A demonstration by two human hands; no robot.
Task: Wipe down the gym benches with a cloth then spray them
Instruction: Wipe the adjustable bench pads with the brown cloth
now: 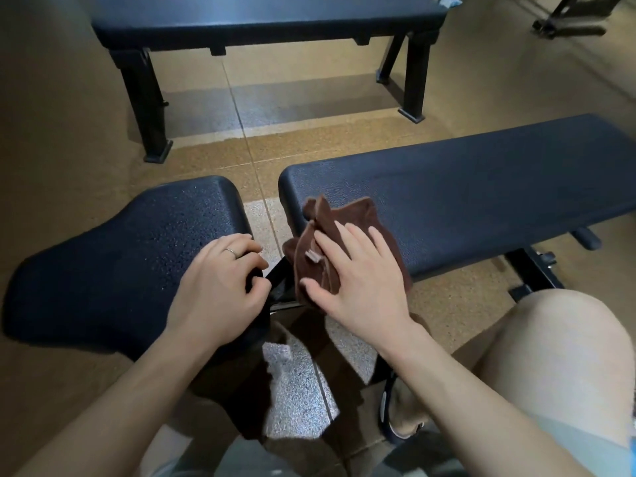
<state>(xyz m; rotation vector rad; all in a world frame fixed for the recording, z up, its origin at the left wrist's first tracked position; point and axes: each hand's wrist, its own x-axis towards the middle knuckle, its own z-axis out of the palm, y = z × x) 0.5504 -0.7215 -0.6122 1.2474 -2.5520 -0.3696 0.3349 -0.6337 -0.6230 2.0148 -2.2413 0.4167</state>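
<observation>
A black two-part gym bench stands before me. Its seat pad (113,270) is on the left and its long back pad (481,187) runs to the right. My right hand (358,280) lies flat with spread fingers on a crumpled brown cloth (330,218), pressing it on the near left corner of the back pad. The cloth hangs partly over that corner into the gap between the pads. My left hand (220,287) grips the right edge of the seat pad, fingers curled over it, a ring on one finger.
A second flat black bench (268,25) stands further back across the brown rubber floor (69,115). The bench's metal frame and foot (533,270) show under the back pad. My bare knee (564,359) is at lower right, and a shoe (395,414) beside it. Equipment legs (568,22) stand top right.
</observation>
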